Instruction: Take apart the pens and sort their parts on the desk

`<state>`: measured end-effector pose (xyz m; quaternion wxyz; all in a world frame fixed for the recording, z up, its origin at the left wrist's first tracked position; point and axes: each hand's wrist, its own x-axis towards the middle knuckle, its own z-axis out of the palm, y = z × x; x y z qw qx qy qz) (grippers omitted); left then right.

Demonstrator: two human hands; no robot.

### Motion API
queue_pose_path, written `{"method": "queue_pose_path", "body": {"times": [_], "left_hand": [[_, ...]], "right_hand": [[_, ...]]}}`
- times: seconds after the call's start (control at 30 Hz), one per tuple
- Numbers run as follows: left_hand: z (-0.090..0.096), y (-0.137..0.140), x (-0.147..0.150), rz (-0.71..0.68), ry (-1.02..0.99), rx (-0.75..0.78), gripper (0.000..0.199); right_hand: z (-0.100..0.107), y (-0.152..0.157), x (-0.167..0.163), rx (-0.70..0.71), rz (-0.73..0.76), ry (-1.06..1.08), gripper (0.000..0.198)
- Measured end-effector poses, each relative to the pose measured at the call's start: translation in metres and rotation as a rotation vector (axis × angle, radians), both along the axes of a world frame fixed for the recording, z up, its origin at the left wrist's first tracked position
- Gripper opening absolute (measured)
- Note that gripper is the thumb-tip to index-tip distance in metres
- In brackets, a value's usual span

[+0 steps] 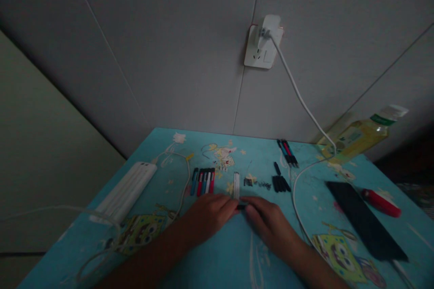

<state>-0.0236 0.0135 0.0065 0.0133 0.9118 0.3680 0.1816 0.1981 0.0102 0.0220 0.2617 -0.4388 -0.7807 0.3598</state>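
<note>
Blue, cartoon-printed cloth (220, 253) covers the table before you. At its far right, a clear bottle (356, 137) holds yellow liquid (376, 132) under a white cap (393, 112). Your left hand (212, 212) and right hand (267, 219) come together near the table's middle. Beyond your left hand lies a row of coloured pen barrels (202, 182); you can't tell what is inside them. Slim white tubes (236, 185) lie just past your fingertips, which pinch a short black piece (242, 207) between both hands. Tiny dark bits (264, 185) sit beyond your right hand.
</note>
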Motion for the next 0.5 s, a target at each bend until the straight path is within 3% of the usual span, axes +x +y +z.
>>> {"method": "queue_pose_path", "body": {"times": [0.13,0.3,0.5], "left_hand": [[0.0014,-0.0024,0.0007,-0.004,0.019,0.014,0.02],[0.0006,-0.0023,0.0011,0.023,0.037,-0.001,0.019],[0.0023,-0.0012,0.0018,0.05,0.023,0.011,0.019]], "right_hand": [[0.0015,0.0008,-0.0005,-0.025,0.04,-0.063,0.034],[-0.0027,0.0006,-0.001,0.037,-0.027,0.035,0.016],[0.0028,-0.0002,-0.0004,0.029,-0.002,0.012,0.026]]}}
